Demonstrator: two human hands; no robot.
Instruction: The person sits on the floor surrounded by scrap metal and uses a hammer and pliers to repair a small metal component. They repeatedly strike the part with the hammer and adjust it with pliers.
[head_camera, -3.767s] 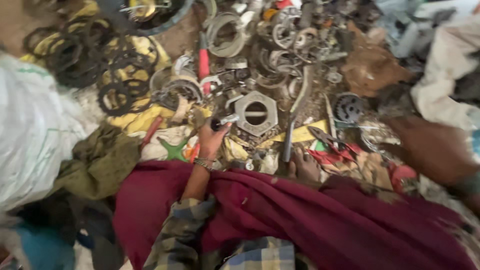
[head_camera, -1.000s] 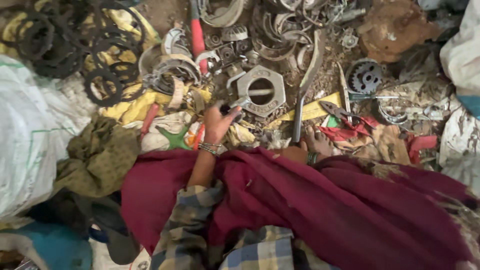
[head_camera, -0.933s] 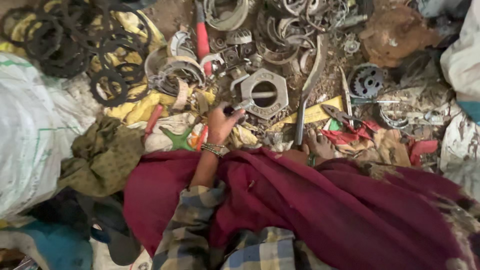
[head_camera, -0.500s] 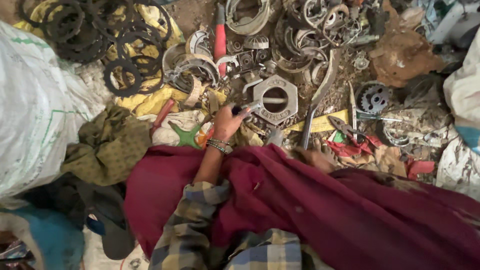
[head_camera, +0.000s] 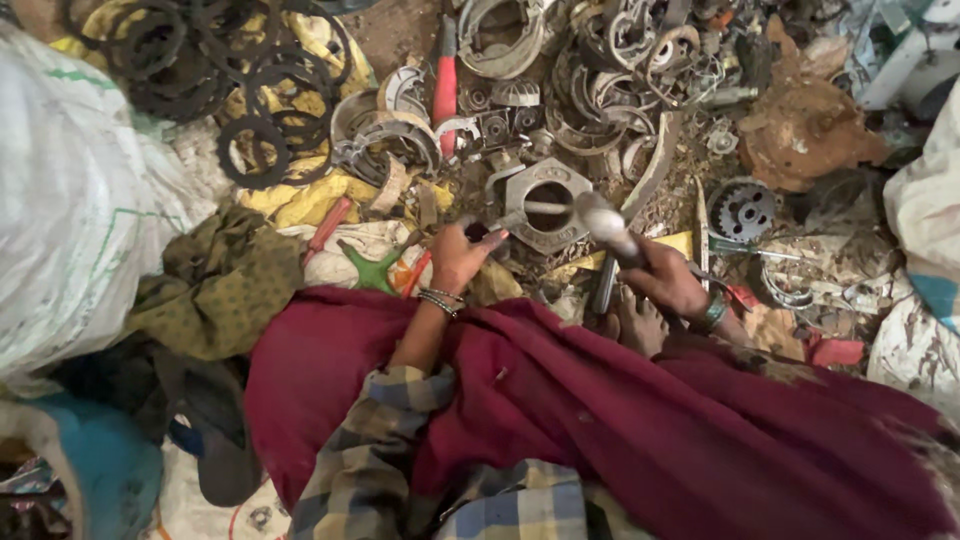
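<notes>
Here left hand (head_camera: 462, 258) grips small piece beside hexagonal metal part (head_camera: 547, 204); right hand (head_camera: 668, 280) clenches hammer (head_camera: 607, 238) above it.

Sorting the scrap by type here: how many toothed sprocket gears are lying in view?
1 clear one: a grey sprocket gear lies right of the hexagonal metal housing, beyond the right hand with its hammer. Others may be buried in the scrap pile.

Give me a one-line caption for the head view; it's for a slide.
Left hand steadies a thin rod on a hexagonal metal part while the right hand grips a hammer amid scrap.
</notes>
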